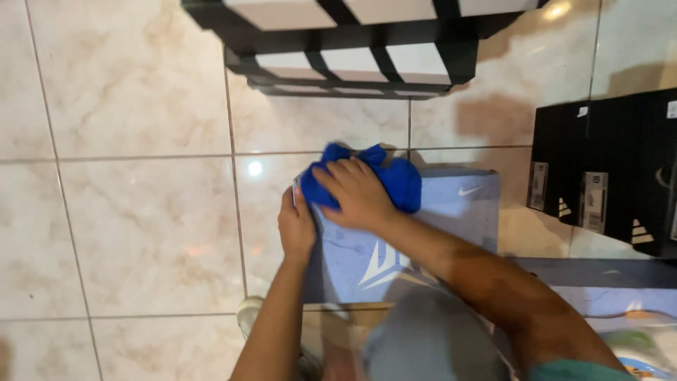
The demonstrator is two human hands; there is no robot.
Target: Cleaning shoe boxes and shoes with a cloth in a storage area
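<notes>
A pale blue shoe box (451,212) with white markings lies on the tiled floor in front of me. My right hand (356,194) presses a bright blue cloth (402,180) flat onto the box's lid near its far left corner. My left hand (296,226) grips the box's left edge, fingers curled over the side, steadying it. My knee in grey fabric covers the near part of the box.
A black shelf rack (352,49) with white panels stands at the top. Black shoe boxes (606,176) with white labels are stacked at the right. Another bluish box and a colourful item (635,346) lie at the lower right. Beige marble tiles (127,212) spread to the left.
</notes>
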